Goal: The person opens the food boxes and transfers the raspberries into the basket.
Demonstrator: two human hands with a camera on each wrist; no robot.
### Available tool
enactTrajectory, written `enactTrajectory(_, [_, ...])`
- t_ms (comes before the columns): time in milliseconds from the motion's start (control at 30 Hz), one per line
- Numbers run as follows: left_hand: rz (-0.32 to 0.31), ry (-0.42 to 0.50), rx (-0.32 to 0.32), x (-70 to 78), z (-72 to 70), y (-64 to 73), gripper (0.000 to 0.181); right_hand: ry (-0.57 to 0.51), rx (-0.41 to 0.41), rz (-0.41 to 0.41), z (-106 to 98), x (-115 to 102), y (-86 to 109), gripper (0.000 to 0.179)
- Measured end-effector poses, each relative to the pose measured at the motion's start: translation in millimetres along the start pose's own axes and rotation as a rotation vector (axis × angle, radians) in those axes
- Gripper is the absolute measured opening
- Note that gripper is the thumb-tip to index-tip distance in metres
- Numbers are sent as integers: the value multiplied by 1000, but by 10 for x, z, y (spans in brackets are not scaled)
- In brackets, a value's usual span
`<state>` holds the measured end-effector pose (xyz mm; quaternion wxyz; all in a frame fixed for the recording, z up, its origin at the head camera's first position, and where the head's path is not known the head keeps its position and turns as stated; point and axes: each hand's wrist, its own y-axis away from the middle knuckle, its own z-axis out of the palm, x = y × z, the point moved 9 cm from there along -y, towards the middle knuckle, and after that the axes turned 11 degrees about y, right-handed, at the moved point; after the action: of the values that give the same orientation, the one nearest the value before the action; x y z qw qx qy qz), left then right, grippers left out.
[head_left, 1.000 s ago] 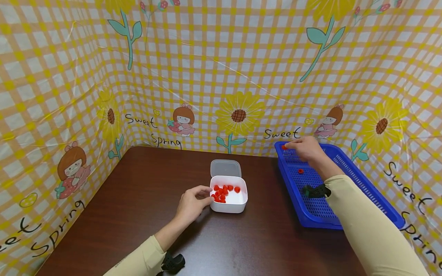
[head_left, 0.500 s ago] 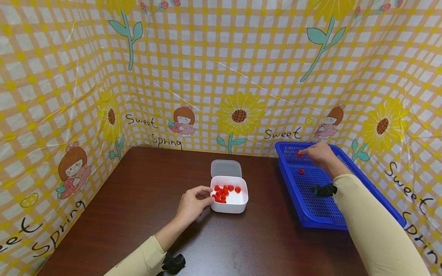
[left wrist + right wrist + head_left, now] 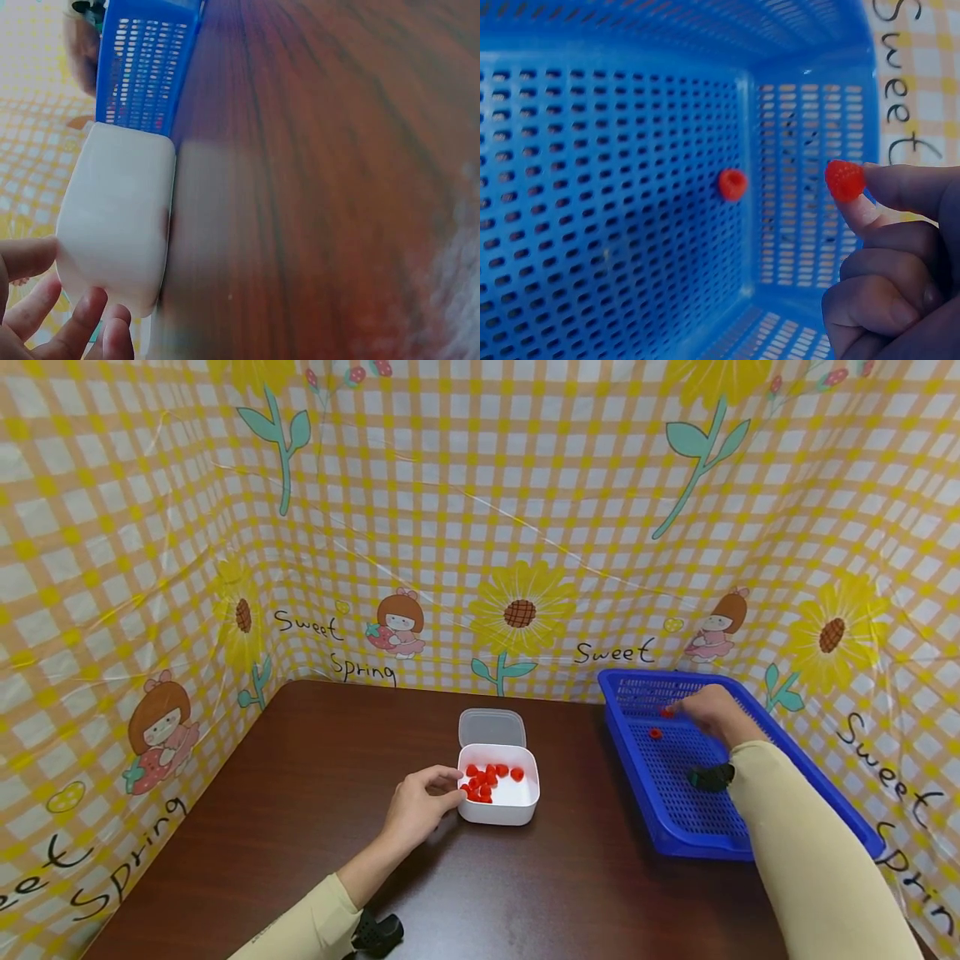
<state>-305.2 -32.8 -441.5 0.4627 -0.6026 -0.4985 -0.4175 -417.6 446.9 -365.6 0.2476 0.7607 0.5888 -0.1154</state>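
In the head view, a white plastic box (image 3: 498, 811) holds several red raspberries (image 3: 491, 774). My left hand (image 3: 418, 806) holds its left side, thumb and fingertips at the wall and rim; the left wrist view shows these fingers (image 3: 82, 322) against the white wall. On the right, my right hand (image 3: 712, 710) is over the far end of a blue basket (image 3: 637, 793). In the right wrist view, its thumb and index finger pinch a raspberry (image 3: 845, 181), the other fingers curled. Another raspberry (image 3: 733, 184) lies on the basket floor near the end wall.
A translucent lid (image 3: 491, 727) lies on the table directly behind the white box. The dark wooden table (image 3: 315, 760) ends at a checked cloth (image 3: 435, 527) at the back and sides. The basket's raised rim stands along the right side.
My right hand has moved right and lower with the pinched raspberry, from the basket's far-left corner down into the basket. My left hand and the box stay put.
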Motion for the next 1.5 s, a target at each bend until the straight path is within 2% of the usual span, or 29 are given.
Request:
enactTrajectory(267, [-1, 1, -7, 12, 13, 11, 25, 6, -31, 62, 60, 212, -1, 32])
enactTrajectory(333, [-9, 0, -6, 3, 14, 10, 25, 9, -41, 72, 71, 247, 1, 35])
enactTrajectory(633, [7, -13, -3, 4, 16, 7, 25, 17, -37, 86, 102, 377, -41, 39])
enactTrajectory(833, [-1, -10, -8, 8, 26, 14, 25, 76, -7, 43, 84, 339, -2, 41])
enactTrajectory(1000, [-7, -10, -9, 0, 22, 11, 25, 64, 2, -16, 64, 190, 19, 40])
enactTrajectory(1200, [-3, 13, -10, -2, 13, -16, 25, 20, 19, -127, 44, -256, 129, 48])
enactTrajectory(1333, [-6, 15, -12, 1, 8, -13, 26, -20, 2, -179, 100, -554, 210, 28])
enactTrajectory(1433, [-9, 16, -12, -4, 6, -8, 26, -47, -32, -209, 167, -746, 259, 47])
enactTrajectory(1500, [-9, 15, -12, -4, 5, -7, 26, -64, -65, -226, 217, -870, 300, 54])
